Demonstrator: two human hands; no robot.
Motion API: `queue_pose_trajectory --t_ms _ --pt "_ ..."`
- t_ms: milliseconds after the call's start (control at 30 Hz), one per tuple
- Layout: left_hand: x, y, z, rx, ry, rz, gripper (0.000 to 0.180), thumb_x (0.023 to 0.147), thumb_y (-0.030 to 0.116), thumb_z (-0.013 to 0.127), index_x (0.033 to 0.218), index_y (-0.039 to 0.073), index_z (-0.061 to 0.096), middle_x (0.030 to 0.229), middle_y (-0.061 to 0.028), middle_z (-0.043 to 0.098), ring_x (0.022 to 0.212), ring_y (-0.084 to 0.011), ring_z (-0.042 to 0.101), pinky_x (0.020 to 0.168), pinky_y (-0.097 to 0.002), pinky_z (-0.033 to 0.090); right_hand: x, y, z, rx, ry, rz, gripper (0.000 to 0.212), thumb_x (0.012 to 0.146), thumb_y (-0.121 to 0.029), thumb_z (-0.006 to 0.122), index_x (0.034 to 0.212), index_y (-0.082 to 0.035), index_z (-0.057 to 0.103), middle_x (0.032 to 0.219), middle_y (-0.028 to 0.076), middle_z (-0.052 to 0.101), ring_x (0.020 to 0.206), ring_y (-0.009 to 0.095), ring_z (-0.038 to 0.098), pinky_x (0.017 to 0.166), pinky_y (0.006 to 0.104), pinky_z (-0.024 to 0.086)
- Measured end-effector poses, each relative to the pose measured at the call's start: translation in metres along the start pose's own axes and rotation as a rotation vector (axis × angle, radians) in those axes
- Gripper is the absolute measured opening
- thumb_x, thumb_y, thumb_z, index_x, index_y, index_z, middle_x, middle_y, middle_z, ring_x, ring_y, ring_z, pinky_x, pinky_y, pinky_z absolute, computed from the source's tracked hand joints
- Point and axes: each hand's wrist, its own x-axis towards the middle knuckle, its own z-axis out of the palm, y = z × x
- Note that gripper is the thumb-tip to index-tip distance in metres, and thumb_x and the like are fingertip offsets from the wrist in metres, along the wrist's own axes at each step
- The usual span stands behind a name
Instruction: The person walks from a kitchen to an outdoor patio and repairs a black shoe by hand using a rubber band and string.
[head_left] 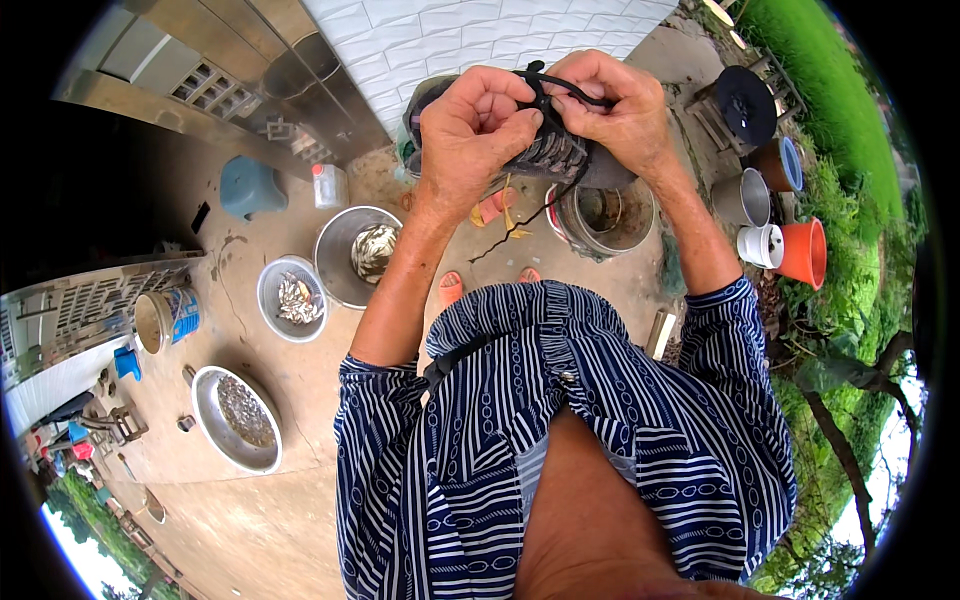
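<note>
In front of me, both hands are raised and close together at a black cord (563, 84). My left hand (472, 130) is closed, with thumb and forefinger pinched at a knot or loop in it. On the other side my right hand (622, 118) pinches a stretch of the same cord, its fingers curled. Just behind and below the hands is a dark grey thing with ridged, lace-like rows (553, 156), possibly a laced shoe; the hands hide part of it. A loose end of the cord dangles downward.
Left of my feet stand a metal pot (335, 255) and a basin (268, 298), both with small fish, and a wide metal bowl (208, 408). A large metal bucket (640, 238) stands ahead right. A blue stool (252, 187) and white jug (329, 187) stand near the doorway.
</note>
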Motion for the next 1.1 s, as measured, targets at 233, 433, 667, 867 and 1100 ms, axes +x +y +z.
queue_pose_trajectory --t_ms 233,433,667,867,1100 --pt "0.005 0.0 0.009 0.809 0.202 0.564 0.014 0.065 0.005 0.06 0.078 0.004 0.055 0.069 -0.0028 0.049 0.055 -0.0122 0.047 0.051 -0.0263 0.041 0.0 0.01 0.0 0.221 0.025 0.06 0.012 0.072 0.0 0.059 0.084 0.0 0.056 0.07 -0.003 0.056 0.065 0.001 0.048 0.057 0.0145 0.04" --pt "0.005 0.018 0.003 0.667 0.044 0.157 0.012 0.073 -0.001 0.056 0.084 0.001 0.055 0.085 -0.0017 0.055 0.068 -0.0075 0.05 0.061 -0.0203 0.044 0.003 0.017 0.004 0.313 0.003 0.023 0.011 0.072 0.001 0.059 0.083 0.001 0.055 0.072 -0.002 0.056 0.068 0.001 0.048 0.059 0.0146 0.04" --pt "0.006 -0.003 0.003 0.307 0.085 0.14 0.012 0.073 0.0 0.057 0.085 0.0 0.053 0.077 -0.0019 0.055 0.066 -0.0065 0.049 0.059 -0.0195 0.041 0.006 0.019 0.009 0.306 0.023 0.016 0.011 0.074 0.0 0.059 0.084 0.001 0.056 0.075 0.0 0.058 0.072 0.002 0.051 0.061 0.0154 0.043" --pt "0.004 -0.003 0.008 0.436 0.253 0.284 0.013 0.067 0.0 0.06 0.079 0.001 0.053 0.069 -0.0046 0.055 0.06 -0.0101 0.05 0.055 -0.0224 0.042 0.007 0.005 0.002 0.378 -0.004 0.191 0.016 0.076 -0.007 0.06 0.089 0.001 0.058 0.078 0.002 0.06 0.072 0.005 0.054 0.063 0.017 0.044" --pt "0.007 -0.005 0.008 0.729 0.233 0.561 0.011 0.072 0.0 0.06 0.081 0.0 0.053 0.072 0.0005 0.054 0.056 -0.0024 0.044 0.048 -0.0165 0.037 0.003 -0.007 0.001 0.34 -0.035 0.367 0.015 0.076 -0.011 0.061 0.086 0.001 0.059 0.072 0.001 0.058 0.066 0.003 0.052 0.058 0.0159 0.042"
